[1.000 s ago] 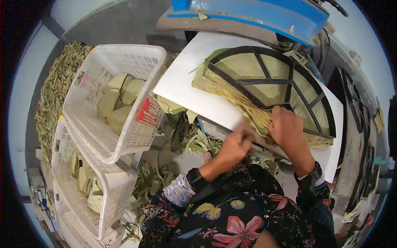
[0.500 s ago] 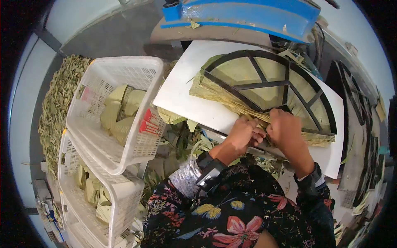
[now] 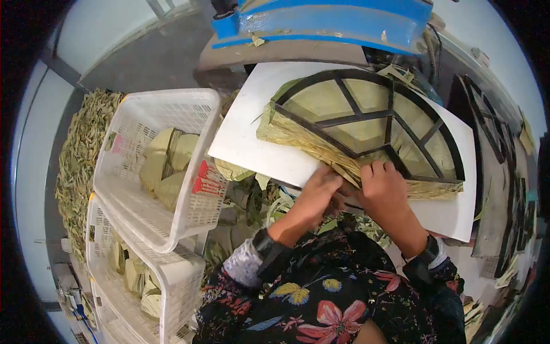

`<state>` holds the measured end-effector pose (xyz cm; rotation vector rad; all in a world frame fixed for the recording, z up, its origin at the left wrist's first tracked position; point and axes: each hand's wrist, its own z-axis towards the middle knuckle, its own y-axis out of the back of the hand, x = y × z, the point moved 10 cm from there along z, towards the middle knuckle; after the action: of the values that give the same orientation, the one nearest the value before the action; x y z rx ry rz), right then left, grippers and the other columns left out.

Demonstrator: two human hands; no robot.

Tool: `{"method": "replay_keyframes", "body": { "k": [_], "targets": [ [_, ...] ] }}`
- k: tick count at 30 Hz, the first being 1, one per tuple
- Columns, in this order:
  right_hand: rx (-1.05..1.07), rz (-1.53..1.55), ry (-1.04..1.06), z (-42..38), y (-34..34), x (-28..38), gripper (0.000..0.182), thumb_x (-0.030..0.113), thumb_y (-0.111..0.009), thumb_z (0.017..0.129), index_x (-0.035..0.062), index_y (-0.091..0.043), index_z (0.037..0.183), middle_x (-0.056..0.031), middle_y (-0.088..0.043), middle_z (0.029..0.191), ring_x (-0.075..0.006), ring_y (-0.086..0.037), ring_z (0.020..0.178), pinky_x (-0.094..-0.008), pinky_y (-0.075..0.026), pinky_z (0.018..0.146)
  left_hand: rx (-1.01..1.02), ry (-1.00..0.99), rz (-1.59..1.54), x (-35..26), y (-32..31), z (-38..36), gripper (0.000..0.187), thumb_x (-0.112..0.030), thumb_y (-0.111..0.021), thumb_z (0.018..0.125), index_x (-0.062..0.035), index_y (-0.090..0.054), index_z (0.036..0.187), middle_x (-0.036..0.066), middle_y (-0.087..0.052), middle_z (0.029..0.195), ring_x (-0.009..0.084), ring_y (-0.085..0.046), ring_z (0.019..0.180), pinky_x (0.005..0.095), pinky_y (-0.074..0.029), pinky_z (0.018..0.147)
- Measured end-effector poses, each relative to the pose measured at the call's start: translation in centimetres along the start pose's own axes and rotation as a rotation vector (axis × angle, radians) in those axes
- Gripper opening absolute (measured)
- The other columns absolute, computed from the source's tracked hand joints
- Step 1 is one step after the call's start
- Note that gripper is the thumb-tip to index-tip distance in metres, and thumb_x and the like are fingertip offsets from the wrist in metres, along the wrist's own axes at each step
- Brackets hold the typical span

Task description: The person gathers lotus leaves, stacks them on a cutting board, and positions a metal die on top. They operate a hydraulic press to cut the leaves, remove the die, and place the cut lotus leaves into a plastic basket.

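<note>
Leaf stack lies on the white board, pinned under the black fan-shaped frame; its yellow-green edge sticks out along the frame's near, straight side.

Nearest to me: my floral sleeves, then both hands at the near edge of the board. Left hand sits at the board's near edge, fingers curled down onto the protruding leaf ends just left of the frame's pointed corner. Whether they actually pinch any leaves I cannot tell; the fingertips are hidden. Right hand lies flat, fingers together and extended, palm pressing on the leaf edge and the frame's lower bar. Not a closed grip, a press. The two hands touch each other.

Below the board's near-left corner: loose green leaf scraps.

Left of the board: upper white basket, holding folded leaf pieces, with red marks on the side facing the board. Lower white basket beneath it, also holding leaf pieces.

Left of the baskets: heap of dried leaves.

Beyond the board's far edge: blue machine part.
</note>
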<state>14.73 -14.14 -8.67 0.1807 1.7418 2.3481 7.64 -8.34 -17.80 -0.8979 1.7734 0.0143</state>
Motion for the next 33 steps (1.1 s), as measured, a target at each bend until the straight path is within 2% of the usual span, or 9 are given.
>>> {"method": "replay_keyframes", "body": {
  "k": [3,8,10,17,25,27,29,31,33],
  "targets": [
    [-0.039,-0.042,0.024,-0.1,0.2,-0.2,0.025,0.011,-0.068,0.056,0.0051,-0.052,0.076,-0.011,-0.054,0.076,-0.0288,-0.056,0.071,-0.0373,-0.049,0.057,-0.18,0.026,-0.203,1.0,1.8,-1.3,0.031,-0.02,-0.048,0.09,0.0016,-0.046,0.112,0.015,-0.062,0.094,0.015,-0.055,0.062,0.0283,-0.045,0.049],
    [-0.085,0.036,0.085,-0.1,1.1,0.0,0.014,0.009,-0.06,0.062,0.0061,-0.053,0.074,-0.0086,-0.053,0.074,-0.026,-0.057,0.07,-0.0361,-0.049,0.056,-0.081,0.102,-0.378,1.2,0.1,0.8,0.025,-0.023,-0.05,0.091,-0.005,-0.048,0.108,0.014,-0.062,0.092,0.0158,-0.053,0.059,0.0268,-0.042,0.049],
    [-0.107,0.02,0.105,-0.3,0.7,-0.1,0.015,0.009,-0.062,0.061,0.0071,-0.053,0.074,-0.0074,-0.054,0.074,-0.0247,-0.056,0.07,-0.0359,-0.049,0.056,-0.033,0.178,-0.495,2.4,-0.3,2.6,0.018,-0.025,-0.051,0.091,-0.0079,-0.049,0.097,0.011,-0.06,0.083,0.0148,-0.049,0.055,0.0264,-0.037,0.047],
    [-0.069,-0.055,0.127,-1.4,0.1,0.5,0.011,0.013,-0.058,0.067,0.0098,-0.052,0.075,-0.0034,-0.053,0.075,-0.0209,-0.056,0.074,-0.0331,-0.048,0.055,-0.068,0.065,-0.407,1.2,0.0,2.9,0.016,-0.023,-0.053,0.091,-0.0088,-0.046,0.087,0.005,-0.053,0.069,0.0122,-0.044,0.051,0.0262,-0.034,0.044],
    [0.072,-0.014,0.115,-2.7,-0.2,1.7,0.016,0.019,-0.055,0.072,0.0101,-0.053,0.086,-0.0052,-0.055,0.089,-0.0216,-0.055,0.084,-0.0345,-0.047,0.064,-0.195,0.014,0.0,1.5,1.9,0.3,0.019,-0.023,-0.051,0.09,-0.0037,-0.05,0.093,0.007,-0.055,0.068,0.0135,-0.049,0.052,0.0279,-0.039,0.044],
    [0.134,0.002,0.06,-3.3,-0.4,0.5,0.022,0.018,-0.055,0.072,0.0082,-0.053,0.091,-0.0078,-0.057,0.097,-0.0237,-0.056,0.087,-0.0355,-0.047,0.066,-0.027,0.033,0.102,0.4,0.5,-0.2,0.019,-0.022,-0.05,0.091,-0.0034,-0.051,0.093,0.006,-0.058,0.071,0.0131,-0.05,0.053,0.0272,-0.04,0.046],
    [-0.051,0.225,0.124,-3.7,1.9,0.3,0.024,0.015,-0.055,0.073,0.0061,-0.054,0.095,-0.0091,-0.057,0.103,-0.0241,-0.057,0.091,-0.0363,-0.047,0.07,0.103,0.092,0.302,-0.8,-1.1,-1.4,0.019,-0.021,-0.05,0.092,-0.002,-0.052,0.094,0.006,-0.059,0.073,0.0136,-0.052,0.054,0.0271,-0.041,0.048],
    [-0.229,0.382,0.014,-5.4,4.0,-1.8,0.029,0.01,-0.058,0.071,0.0039,-0.054,0.099,-0.0099,-0.057,0.102,-0.0257,-0.057,0.091,-0.0376,-0.047,0.075,0.208,0.141,0.503,-1.3,-3.6,-1.7,0.019,-0.019,-0.05,0.092,-0.0007,-0.052,0.096,0.006,-0.06,0.075,0.014,-0.054,0.055,0.027,-0.042,0.05],
    [-0.36,0.442,-0.024,-8.7,5.2,-4.0,0.03,0.01,-0.06,0.069,0.0049,-0.055,0.099,-0.0116,-0.057,0.109,-0.0284,-0.055,0.096,-0.0405,-0.047,0.079,0.335,-0.227,0.699,-5.0,-7.9,-1.4,0.021,-0.016,-0.051,0.092,0.0033,-0.051,0.099,0.007,-0.062,0.076,0.0148,-0.056,0.056,0.0266,-0.045,0.051]
  ]
}}
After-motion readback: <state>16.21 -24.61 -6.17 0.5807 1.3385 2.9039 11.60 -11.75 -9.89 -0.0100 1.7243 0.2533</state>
